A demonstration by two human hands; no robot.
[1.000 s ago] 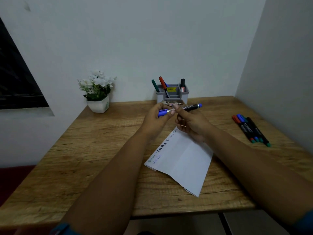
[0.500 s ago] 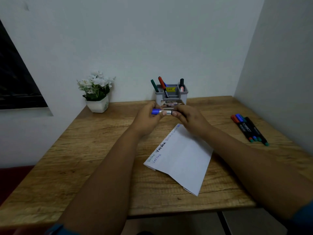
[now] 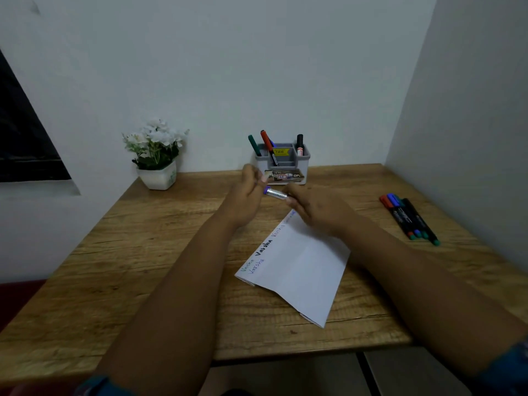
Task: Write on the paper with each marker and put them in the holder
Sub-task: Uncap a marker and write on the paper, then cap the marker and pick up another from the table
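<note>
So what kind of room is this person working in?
Probably a small home or office desk nook: a wooden table pushed into a plain white corner, a grey plastic marker holder by the wall, and a white potted flower plant beside it.

Both bare forearms reach forward and converge at mid-frame. The right hand [image 3: 315,208] lies knuckles-up with its fingers curled round one end of a marker [image 3: 275,193]. The left hand [image 3: 248,195] is raised just beside the marker's other end, fingers loosely bent and blurred, gripping nothing.
</note>
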